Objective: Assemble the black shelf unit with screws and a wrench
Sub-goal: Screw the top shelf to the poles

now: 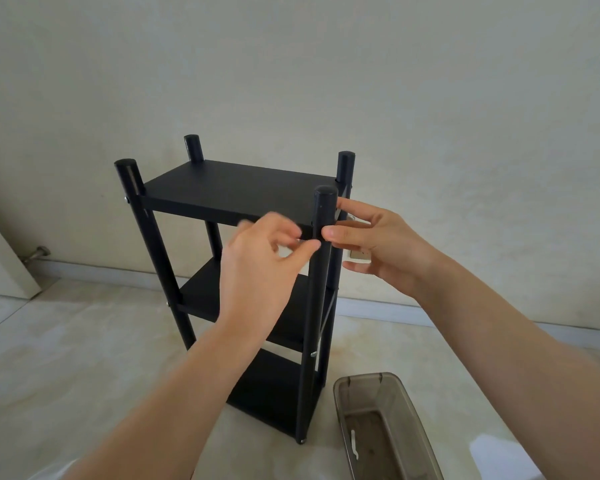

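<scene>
At centre frame, both hands meet on the near right post of the shelf, which stands upright on the floor before the wall. Right hand grips the post just below the top board's corner, thumb in front, index finger behind, other fingers loosely spread. Left hand is blurred; its thumb and fingers are drawn together in a pinch right against the post at 9 o'clock of the right thumb; whether they hold something I cannot tell. Small silver screws show on the left post and lower on the near post. Open floor lies at 7 and 9 o'clock of the shelf. At 5 o'clock, close to the shelf's foot, sits a smoky plastic tray. At 9 o'clock, well apart, a door and doorstop.
</scene>
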